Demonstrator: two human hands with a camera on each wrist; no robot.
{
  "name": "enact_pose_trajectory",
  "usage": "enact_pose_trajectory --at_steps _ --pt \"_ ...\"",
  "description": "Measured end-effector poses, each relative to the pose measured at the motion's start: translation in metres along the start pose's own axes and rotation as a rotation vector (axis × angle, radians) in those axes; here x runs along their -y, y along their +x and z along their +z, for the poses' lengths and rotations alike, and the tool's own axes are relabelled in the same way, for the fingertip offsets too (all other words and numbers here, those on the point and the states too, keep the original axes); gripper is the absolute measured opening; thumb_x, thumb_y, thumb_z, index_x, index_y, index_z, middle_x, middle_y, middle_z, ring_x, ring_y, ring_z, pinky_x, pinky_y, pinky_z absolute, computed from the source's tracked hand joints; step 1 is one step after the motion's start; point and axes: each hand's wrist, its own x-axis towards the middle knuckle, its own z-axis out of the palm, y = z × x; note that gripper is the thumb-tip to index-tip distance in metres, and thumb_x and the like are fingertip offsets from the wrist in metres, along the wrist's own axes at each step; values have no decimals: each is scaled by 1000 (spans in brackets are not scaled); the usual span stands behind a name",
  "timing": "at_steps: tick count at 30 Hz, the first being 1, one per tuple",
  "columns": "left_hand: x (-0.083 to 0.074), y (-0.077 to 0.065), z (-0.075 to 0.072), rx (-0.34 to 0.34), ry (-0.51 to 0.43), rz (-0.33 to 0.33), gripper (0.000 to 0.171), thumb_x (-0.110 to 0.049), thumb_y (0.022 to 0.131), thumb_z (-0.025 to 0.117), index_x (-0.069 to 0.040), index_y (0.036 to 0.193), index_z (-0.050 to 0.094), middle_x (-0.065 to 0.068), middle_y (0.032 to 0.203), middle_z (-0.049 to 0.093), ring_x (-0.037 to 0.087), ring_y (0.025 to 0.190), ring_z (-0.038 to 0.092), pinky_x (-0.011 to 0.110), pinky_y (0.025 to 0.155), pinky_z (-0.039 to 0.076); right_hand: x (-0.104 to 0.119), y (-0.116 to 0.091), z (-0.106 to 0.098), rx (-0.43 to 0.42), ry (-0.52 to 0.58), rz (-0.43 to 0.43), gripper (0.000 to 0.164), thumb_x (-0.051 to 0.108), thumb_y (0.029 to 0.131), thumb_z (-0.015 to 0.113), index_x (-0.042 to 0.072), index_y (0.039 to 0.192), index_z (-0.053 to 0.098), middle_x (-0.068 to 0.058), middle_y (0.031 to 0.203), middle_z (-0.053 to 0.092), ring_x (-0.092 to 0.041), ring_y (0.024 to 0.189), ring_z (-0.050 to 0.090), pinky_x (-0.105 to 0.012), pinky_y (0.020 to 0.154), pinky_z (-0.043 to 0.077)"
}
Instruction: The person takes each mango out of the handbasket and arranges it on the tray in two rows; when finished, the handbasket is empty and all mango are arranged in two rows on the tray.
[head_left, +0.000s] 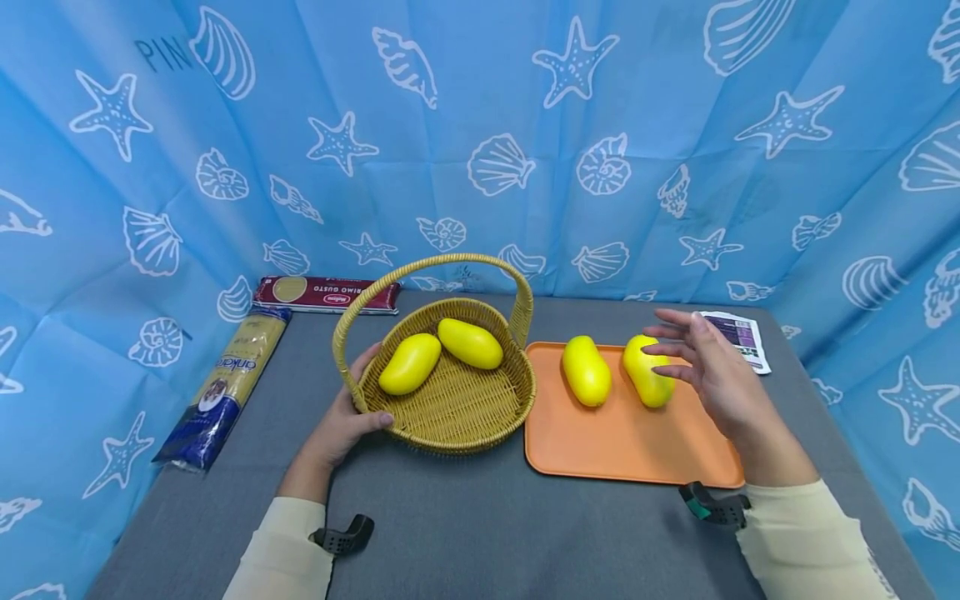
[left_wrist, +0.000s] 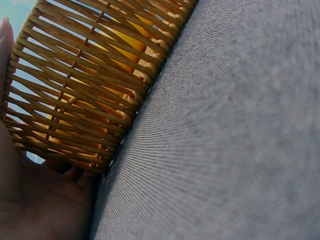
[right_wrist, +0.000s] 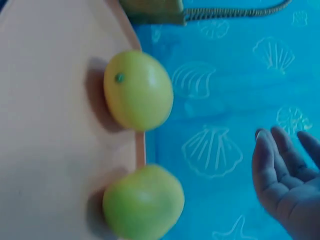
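A yellow woven basket (head_left: 450,417) with a tall arched handle stands on the grey table, two yellow mangoes (head_left: 410,364) inside it. My left hand (head_left: 341,425) grips its left side, the thumb over the rim; in the left wrist view the palm lies against the weave (left_wrist: 75,90). To the right, an orange tray (head_left: 600,450) carries two more mangoes, a left one (head_left: 587,372) and a right one (head_left: 647,390). Over the tray's right part hovers my right hand (head_left: 712,367), fingers spread and holding nothing; the right wrist view shows it apart from both mangoes (right_wrist: 140,90).
A red pasta packet (head_left: 330,294) lies at the back left, near a blue and gold pasta packet (head_left: 225,387). Behind the tray's right corner is a white and purple packet (head_left: 738,337). A blue shell-print curtain (head_left: 450,108) surrounds the table.
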Motion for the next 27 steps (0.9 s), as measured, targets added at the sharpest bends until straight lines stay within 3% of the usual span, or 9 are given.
enact_pose_trajectory --at_steps 6,13,20,27 --pt "1 0 0 2 -5 8 106 4 93 79 -28 176 20 8 178 23 32 155 30 28 117 37 10 -2 16 100 229 -134 63 46 119 22 8 162 47 -24 149 54 -35 131 58 -34 101 55" --pt "1 0 -1 10 4 16 106 3 94 78 -32 176 21 8 178 23 33 155 30 29 117 36 13 0 31 236 316 -248 79 54 117 12 -4 167 30 -29 155 47 -40 138 52 -41 105 52" --pt "2 1 -1 8 7 9 107 3 94 79 -26 176 17 7 178 23 33 155 30 28 116 37 5 4 55 312 397 -261 81 58 115 11 -1 167 31 -28 157 45 -39 140 50 -44 108 50" --pt "3 1 -2 8 12 14 106 1 95 78 -28 176 18 7 178 23 33 156 30 28 117 36 -2 7 92 392 450 -228 76 57 116 17 2 165 36 -28 157 46 -43 140 50 -49 109 50"
